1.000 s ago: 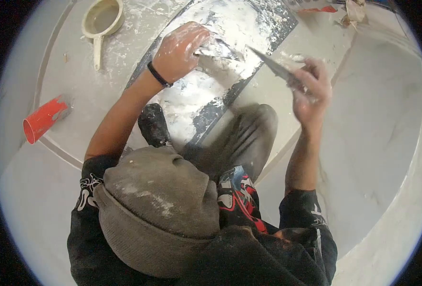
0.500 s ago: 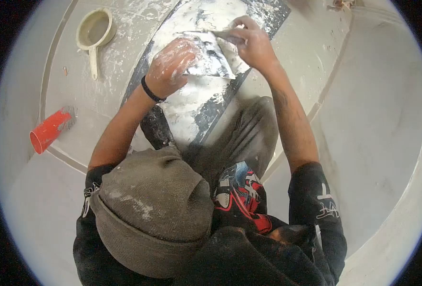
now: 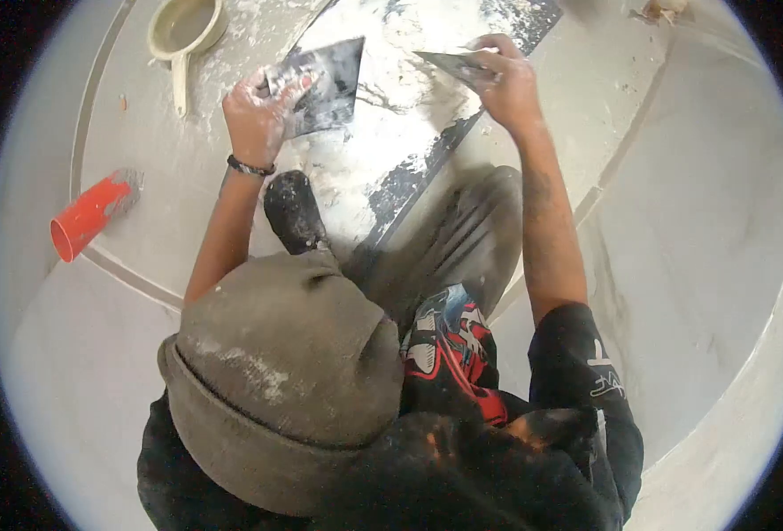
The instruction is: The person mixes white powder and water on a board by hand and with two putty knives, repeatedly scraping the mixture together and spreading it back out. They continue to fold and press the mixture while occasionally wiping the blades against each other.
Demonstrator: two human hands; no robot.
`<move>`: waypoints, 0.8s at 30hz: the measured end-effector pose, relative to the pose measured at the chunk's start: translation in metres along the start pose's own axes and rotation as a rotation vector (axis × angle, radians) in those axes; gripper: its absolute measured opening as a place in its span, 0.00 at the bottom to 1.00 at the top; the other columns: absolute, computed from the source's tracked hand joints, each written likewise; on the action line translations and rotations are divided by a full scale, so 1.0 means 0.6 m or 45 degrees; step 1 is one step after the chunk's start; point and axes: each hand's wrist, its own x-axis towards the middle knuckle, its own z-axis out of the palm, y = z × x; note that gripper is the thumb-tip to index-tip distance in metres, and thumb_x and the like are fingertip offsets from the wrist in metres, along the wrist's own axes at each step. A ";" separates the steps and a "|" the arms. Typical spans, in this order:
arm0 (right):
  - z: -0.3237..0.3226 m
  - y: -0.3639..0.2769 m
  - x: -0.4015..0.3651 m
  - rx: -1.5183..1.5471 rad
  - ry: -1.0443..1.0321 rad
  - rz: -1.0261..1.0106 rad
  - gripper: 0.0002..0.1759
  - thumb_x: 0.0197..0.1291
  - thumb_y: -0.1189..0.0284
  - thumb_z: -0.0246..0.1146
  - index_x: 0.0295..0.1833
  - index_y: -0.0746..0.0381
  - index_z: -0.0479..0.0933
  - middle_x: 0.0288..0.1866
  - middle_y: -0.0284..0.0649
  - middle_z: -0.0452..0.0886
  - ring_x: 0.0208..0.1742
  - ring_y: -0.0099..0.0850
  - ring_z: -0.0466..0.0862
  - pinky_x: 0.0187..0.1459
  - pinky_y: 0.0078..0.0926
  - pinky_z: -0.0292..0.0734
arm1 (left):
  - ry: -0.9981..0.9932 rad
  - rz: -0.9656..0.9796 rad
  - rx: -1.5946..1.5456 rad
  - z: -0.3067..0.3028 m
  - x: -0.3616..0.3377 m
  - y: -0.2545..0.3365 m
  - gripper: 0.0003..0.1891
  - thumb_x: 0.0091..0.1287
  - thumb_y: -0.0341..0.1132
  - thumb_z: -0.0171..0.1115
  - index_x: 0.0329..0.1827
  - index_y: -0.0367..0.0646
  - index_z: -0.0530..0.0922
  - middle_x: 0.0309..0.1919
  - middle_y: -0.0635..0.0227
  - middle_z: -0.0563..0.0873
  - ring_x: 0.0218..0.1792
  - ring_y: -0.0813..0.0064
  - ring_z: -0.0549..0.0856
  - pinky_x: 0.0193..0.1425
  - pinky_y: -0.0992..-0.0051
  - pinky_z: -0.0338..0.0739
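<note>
My left hand [image 3: 258, 117] is closed on a flat, square-edged dark spreader [image 3: 331, 87] smeared with white paste. It is tilted up over the left side of a dark board [image 3: 389, 205]. My right hand [image 3: 508, 87] grips a thin grey scraper blade [image 3: 453, 64], seen nearly edge-on and pointing left, above the board's right side. White paste [image 3: 400, 115] coats most of the board. The two blades are apart, with paste-covered board between them. White smears mark both hands; the parts of the tools inside my fingers are hidden.
A cream dipper [image 3: 181, 66] with a handle stands at upper left. A red tube or cup [image 3: 86, 221] with grey residue lies on its side at left. My black shoe [image 3: 294, 211] is beside the board. Grey cloth shaped like a cap [image 3: 285, 372] blocks the lower view.
My left hand has moved left with its spreader, away from the other blade. My right hand has shifted slightly right, still holding the scraper. The view has shifted a little.
</note>
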 end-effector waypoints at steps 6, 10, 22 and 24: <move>0.005 -0.029 -0.059 0.240 0.073 0.149 0.14 0.42 0.83 0.60 0.39 0.64 0.81 0.45 0.41 0.78 0.43 0.41 0.81 0.44 0.31 0.76 | -0.176 -0.015 -0.825 0.003 -0.030 -0.158 0.12 0.62 0.31 0.60 0.44 0.31 0.78 0.39 0.61 0.84 0.38 0.76 0.83 0.41 0.79 0.78; 0.049 -0.095 -0.069 0.067 -0.035 0.151 0.11 0.40 0.82 0.60 0.33 0.61 0.80 0.44 0.38 0.77 0.39 0.40 0.81 0.43 0.35 0.78 | -0.247 -0.301 -0.393 0.009 -0.063 -0.204 0.21 0.67 0.42 0.53 0.53 0.32 0.73 0.46 0.58 0.81 0.48 0.70 0.80 0.50 0.71 0.77; 0.130 -0.138 -0.052 -0.418 -0.114 -0.031 0.07 0.44 0.79 0.57 0.30 0.58 0.78 0.47 0.38 0.76 0.33 0.37 0.80 0.35 0.33 0.77 | -0.316 -0.072 -0.494 -0.009 -0.148 -0.198 0.30 0.70 0.52 0.46 0.59 0.31 0.68 0.56 0.56 0.77 0.57 0.67 0.76 0.64 0.70 0.66; 0.147 -0.132 -0.053 -0.429 -0.130 -0.108 0.06 0.45 0.77 0.57 0.29 0.57 0.77 0.48 0.38 0.75 0.34 0.36 0.81 0.34 0.33 0.77 | -0.286 -0.090 -0.372 -0.007 -0.143 -0.183 0.33 0.69 0.56 0.45 0.58 0.29 0.69 0.55 0.57 0.78 0.56 0.68 0.77 0.63 0.71 0.67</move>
